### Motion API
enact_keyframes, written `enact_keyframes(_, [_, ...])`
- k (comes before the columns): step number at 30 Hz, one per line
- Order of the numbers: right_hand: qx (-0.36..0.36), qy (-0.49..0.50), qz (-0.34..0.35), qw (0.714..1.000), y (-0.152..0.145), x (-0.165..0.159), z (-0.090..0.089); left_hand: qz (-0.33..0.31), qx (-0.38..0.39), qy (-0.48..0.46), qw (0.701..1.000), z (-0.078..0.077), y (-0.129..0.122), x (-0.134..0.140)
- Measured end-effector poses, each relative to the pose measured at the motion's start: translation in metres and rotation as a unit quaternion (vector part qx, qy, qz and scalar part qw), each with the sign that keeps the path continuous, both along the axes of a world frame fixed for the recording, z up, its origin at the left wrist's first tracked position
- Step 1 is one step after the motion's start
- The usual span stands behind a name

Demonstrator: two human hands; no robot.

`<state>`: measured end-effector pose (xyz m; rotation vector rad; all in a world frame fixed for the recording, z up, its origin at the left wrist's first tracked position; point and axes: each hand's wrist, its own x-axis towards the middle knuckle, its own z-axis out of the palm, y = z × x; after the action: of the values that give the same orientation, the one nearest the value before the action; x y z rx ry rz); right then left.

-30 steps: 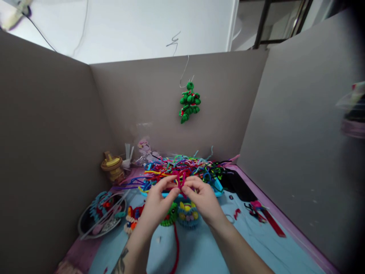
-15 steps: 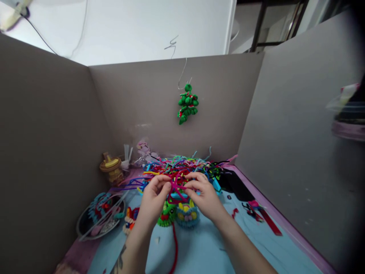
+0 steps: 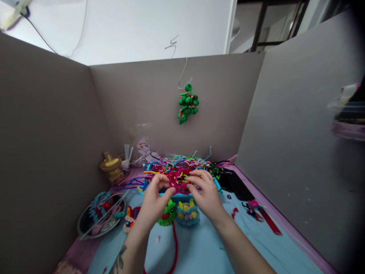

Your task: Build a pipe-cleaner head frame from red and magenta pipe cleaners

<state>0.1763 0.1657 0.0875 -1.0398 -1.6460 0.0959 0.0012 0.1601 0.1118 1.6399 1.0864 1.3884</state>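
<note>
Between my two hands hangs a magenta pipe cleaner (image 3: 179,182), bent into several loops. On its left side, the thumb and fingers of my left hand (image 3: 155,198) hold it. My right hand (image 3: 205,193) grips its right side with bent fingertips. Just below the hands stand a green fuzzy figure (image 3: 170,214) and a blue one with yellow ears (image 3: 188,215). A thick red pipe cleaner (image 3: 176,245) trails toward me from the green figure. Partly covered by my left forearm is an orange and cream figure (image 3: 129,220).
Behind my hands a blue tray (image 3: 182,197) bears a heap of coloured pipe cleaners (image 3: 179,163). A round bowl (image 3: 81,228) lies left, a brown-lidded jar (image 3: 111,163) behind it. At right are a black phone-like slab (image 3: 241,184) and a red strip (image 3: 270,220). A green ornament (image 3: 188,103) hangs behind.
The magenta loops have spread and shifted between my hands. My left fingers and thumb have moved a little further apart; the right hand has moved slightly.
</note>
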Motion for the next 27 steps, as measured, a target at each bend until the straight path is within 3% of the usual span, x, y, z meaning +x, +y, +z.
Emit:
enact_keyframes(4, [0.002,0.033,-0.034,0.999,-0.007,-0.005,0.005,0.036,-0.046,-0.099,0.993,-0.004,0.004,0.003])
enact_keyframes(7, [-0.011,0.022,-0.024,0.999,-0.012,-0.011,0.008,0.035,-0.068,-0.155,0.985,-0.008,0.004,0.008])
enact_keyframes(12, [-0.047,0.088,-0.024,0.995,-0.008,-0.012,0.003,0.016,-0.049,-0.164,0.985,-0.01,0.001,0.013])
enact_keyframes(15, [-0.102,0.211,-0.037,0.972,0.002,-0.002,-0.003,0.026,-0.044,-0.156,0.986,-0.008,0.0,0.011])
enact_keyframes(18, [-0.159,0.31,0.004,0.937,0.013,0.009,-0.008,0.022,-0.037,-0.139,0.989,-0.006,-0.001,0.008])
enact_keyframes(27, [-0.227,0.409,0.104,0.878,0.024,0.02,-0.014,-0.04,-0.027,-0.124,0.991,-0.006,-0.005,0.01])
